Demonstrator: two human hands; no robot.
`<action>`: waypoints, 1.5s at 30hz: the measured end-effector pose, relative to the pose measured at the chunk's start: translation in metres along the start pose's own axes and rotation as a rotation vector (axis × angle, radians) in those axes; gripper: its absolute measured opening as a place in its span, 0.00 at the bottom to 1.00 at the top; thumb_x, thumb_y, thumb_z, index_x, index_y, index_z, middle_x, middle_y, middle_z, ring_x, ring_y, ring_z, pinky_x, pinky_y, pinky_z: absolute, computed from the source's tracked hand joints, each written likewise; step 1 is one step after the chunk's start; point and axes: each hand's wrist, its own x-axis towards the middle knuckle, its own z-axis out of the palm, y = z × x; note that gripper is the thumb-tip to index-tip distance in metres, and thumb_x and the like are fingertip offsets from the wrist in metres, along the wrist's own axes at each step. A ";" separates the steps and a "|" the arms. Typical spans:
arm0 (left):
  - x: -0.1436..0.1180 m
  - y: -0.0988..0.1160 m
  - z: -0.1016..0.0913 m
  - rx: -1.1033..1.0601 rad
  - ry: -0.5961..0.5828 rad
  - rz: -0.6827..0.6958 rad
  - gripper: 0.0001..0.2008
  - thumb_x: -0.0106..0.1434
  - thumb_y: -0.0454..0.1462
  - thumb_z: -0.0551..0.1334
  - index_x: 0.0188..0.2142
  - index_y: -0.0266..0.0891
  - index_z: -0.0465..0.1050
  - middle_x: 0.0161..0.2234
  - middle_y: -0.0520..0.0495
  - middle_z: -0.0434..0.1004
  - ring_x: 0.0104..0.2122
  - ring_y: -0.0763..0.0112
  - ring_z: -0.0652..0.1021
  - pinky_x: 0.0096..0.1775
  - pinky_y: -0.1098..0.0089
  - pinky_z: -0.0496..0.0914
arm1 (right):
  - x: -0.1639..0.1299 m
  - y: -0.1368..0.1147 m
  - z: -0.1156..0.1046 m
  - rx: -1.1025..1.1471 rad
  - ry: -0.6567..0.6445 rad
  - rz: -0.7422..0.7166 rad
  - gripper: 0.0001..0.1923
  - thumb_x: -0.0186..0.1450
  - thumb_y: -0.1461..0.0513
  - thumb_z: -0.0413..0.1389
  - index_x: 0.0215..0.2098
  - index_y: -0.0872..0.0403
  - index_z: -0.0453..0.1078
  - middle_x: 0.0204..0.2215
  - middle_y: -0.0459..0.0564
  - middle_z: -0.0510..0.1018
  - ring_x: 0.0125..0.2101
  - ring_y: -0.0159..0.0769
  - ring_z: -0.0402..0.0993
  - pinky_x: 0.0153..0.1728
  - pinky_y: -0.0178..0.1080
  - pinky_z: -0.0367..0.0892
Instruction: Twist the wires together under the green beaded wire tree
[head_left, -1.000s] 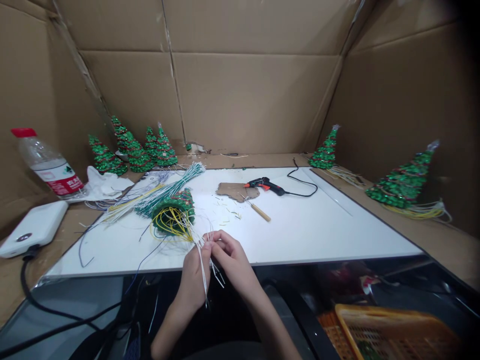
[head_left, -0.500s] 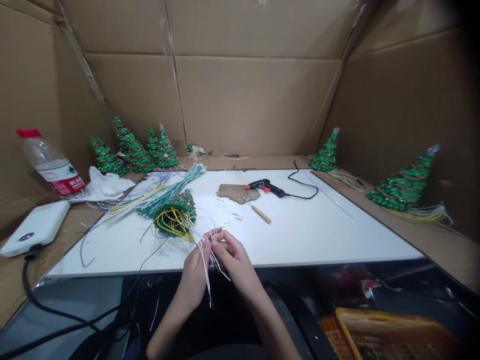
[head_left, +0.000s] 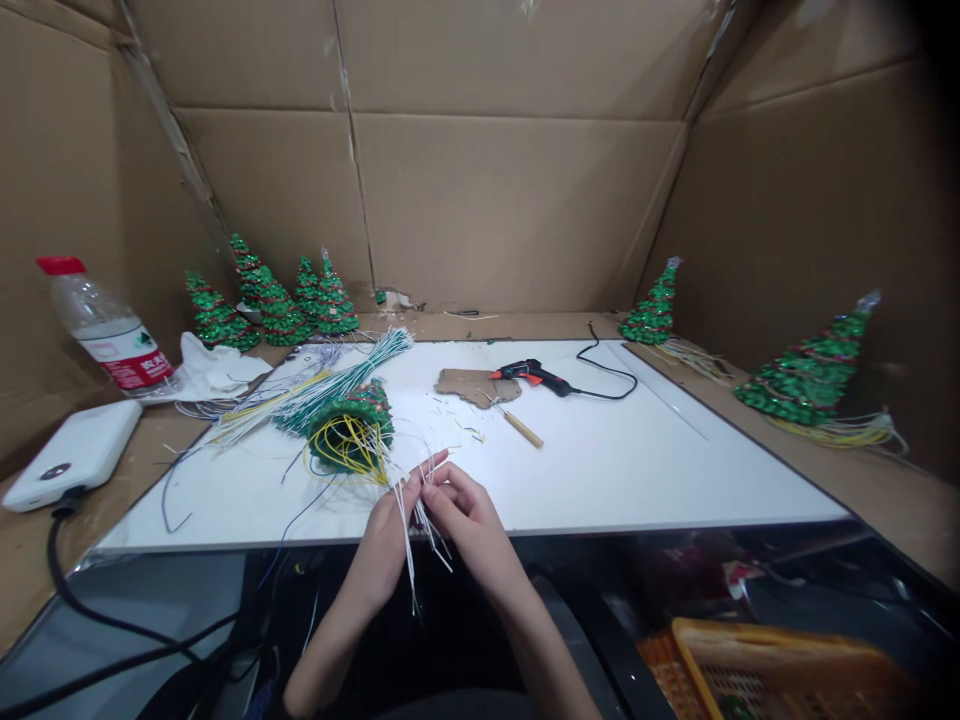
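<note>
A small green Christmas tree (head_left: 367, 400) lies on its side on the white board, its hollow base turned towards me. Yellow and white wires (head_left: 349, 445) spill out of that base. My left hand (head_left: 390, 520) is closed on the white wires (head_left: 406, 540), whose loose ends hang down past the board's front edge. Close beside it, my right hand (head_left: 465, 510) pinches white wires too, thumb against fingers. The fingertips of both hands almost meet; exactly which strands each one grips is partly hidden.
Behind the tree lies a bundle of green and white wires (head_left: 345, 375). A glue gun (head_left: 532, 375) rests by a cardboard scrap (head_left: 472, 385), near a wooden-handled awl (head_left: 521, 428). More trees (head_left: 814, 370) stand at both sides. Left are a bottle (head_left: 112, 335) and power bank (head_left: 71, 455); a basket (head_left: 787, 640) sits lower right.
The hanging wire ends have swung slightly left. My left hand has tilted a little, and a finger reaches slightly further up. Both hands keep their grip.
</note>
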 end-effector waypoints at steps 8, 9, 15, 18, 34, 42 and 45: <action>0.001 0.004 -0.002 -0.008 -0.007 -0.022 0.24 0.62 0.46 0.50 0.52 0.36 0.68 0.50 0.43 0.73 0.55 0.58 0.67 0.56 0.59 0.57 | -0.003 -0.003 -0.001 -0.029 -0.019 -0.004 0.15 0.59 0.51 0.55 0.27 0.54 0.59 0.18 0.38 0.58 0.19 0.25 0.50 0.21 0.30 0.47; 0.001 0.004 -0.002 -0.014 -0.014 -0.023 0.24 0.62 0.46 0.50 0.52 0.36 0.68 0.49 0.43 0.74 0.54 0.58 0.67 0.56 0.60 0.58 | -0.002 -0.003 0.000 -0.026 -0.019 -0.003 0.15 0.59 0.51 0.55 0.27 0.54 0.59 0.18 0.38 0.58 0.18 0.25 0.49 0.21 0.30 0.46; 0.000 0.001 -0.001 -0.054 -0.010 -0.010 0.23 0.63 0.45 0.50 0.51 0.34 0.68 0.50 0.43 0.73 0.52 0.57 0.70 0.55 0.57 0.59 | -0.001 -0.001 0.001 -0.028 -0.001 -0.012 0.15 0.59 0.52 0.55 0.27 0.54 0.60 0.19 0.40 0.62 0.20 0.26 0.54 0.22 0.30 0.51; 0.000 0.000 -0.001 -0.014 0.011 0.025 0.22 0.62 0.44 0.50 0.50 0.34 0.70 0.50 0.43 0.72 0.53 0.59 0.69 0.57 0.59 0.56 | 0.000 0.001 0.001 -0.073 0.008 -0.023 0.15 0.58 0.52 0.55 0.27 0.54 0.60 0.20 0.40 0.61 0.20 0.26 0.53 0.22 0.30 0.50; 0.000 -0.003 -0.004 0.056 -0.047 0.061 0.22 0.63 0.44 0.49 0.51 0.37 0.69 0.52 0.46 0.71 0.57 0.62 0.63 0.59 0.62 0.51 | -0.001 -0.007 -0.002 -0.102 -0.063 -0.014 0.16 0.59 0.51 0.55 0.28 0.55 0.61 0.19 0.40 0.60 0.20 0.26 0.51 0.22 0.31 0.47; 0.000 -0.006 -0.001 0.041 -0.010 0.060 0.22 0.63 0.45 0.50 0.50 0.35 0.70 0.52 0.44 0.71 0.55 0.62 0.67 0.58 0.62 0.54 | 0.000 -0.004 0.000 -0.061 -0.048 -0.004 0.14 0.59 0.53 0.55 0.27 0.55 0.59 0.20 0.40 0.60 0.20 0.25 0.50 0.22 0.30 0.47; -0.001 -0.014 0.002 0.047 0.051 0.084 0.22 0.62 0.45 0.51 0.48 0.34 0.71 0.50 0.43 0.73 0.53 0.60 0.68 0.56 0.61 0.57 | 0.000 -0.003 0.000 -0.042 -0.034 -0.007 0.14 0.59 0.54 0.55 0.26 0.55 0.59 0.21 0.40 0.61 0.20 0.25 0.52 0.22 0.30 0.49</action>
